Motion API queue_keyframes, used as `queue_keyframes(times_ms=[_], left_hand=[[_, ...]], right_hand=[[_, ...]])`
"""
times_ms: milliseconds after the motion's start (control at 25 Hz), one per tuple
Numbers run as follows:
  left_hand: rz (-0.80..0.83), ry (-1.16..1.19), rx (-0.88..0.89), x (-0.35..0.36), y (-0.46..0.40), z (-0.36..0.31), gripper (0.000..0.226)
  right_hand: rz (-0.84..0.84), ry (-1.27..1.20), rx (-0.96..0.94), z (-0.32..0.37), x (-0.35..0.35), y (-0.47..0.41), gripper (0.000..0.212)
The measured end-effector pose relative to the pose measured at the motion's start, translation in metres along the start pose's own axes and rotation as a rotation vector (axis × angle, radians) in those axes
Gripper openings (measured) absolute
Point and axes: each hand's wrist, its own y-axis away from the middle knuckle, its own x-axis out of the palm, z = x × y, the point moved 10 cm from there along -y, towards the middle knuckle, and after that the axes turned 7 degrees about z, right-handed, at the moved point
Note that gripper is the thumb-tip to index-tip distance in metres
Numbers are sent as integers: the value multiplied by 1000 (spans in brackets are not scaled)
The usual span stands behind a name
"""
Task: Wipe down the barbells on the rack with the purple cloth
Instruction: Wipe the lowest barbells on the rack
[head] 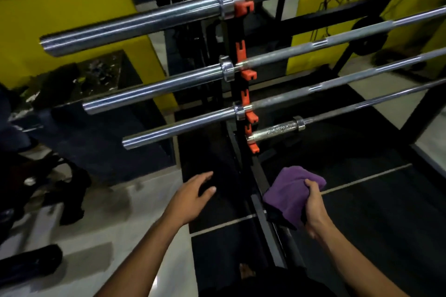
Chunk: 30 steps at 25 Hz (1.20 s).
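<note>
Several steel barbells lie across a black upright rack with orange hooks. The top barbell is thickest, a second barbell sits below it, a third barbell lower still, and a short-sleeved thin bar is lowest. My right hand grips a bunched purple cloth below the lowest bar, apart from every bar. My left hand hovers with relaxed fingers, holding nothing, left of the rack post.
Yellow walls stand behind. A dark bench or box sits at left, with dark shoes on the pale floor. Black rubber mats cover the floor at right. A black frame bar runs along the floor between my hands.
</note>
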Motion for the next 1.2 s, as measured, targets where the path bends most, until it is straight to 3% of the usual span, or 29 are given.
queue_keyframes(times_ms=[400,560,680,760,880,1000,1080,1200], left_hand=[[131,-190,293,-37,-135,-21,56],[96,-256,516,-52,-192,-53,59],[55,-366,702,-55,-229,-78,65],[90,-497,750,-51,-252,-84,68],[181,-664,800,-40,-276,-80,71],[250,-659,819,-27,-287,-73,68],[200,-666,815,-28,-287,-72,65],[127,-660,814,-30,-288,-73,61]], right_hand=[[-237,182,-195,70,7,-75,36],[-201,237,-192,94,16,-95,28],[-272,288,-272,123,13,-103,22],[-386,426,-416,150,8,-108,20],[-307,872,-596,178,34,-149,51],[-194,1289,-398,149,44,-236,78],[-201,1476,-300,134,44,-276,80],[-240,1564,-290,136,42,-298,75]])
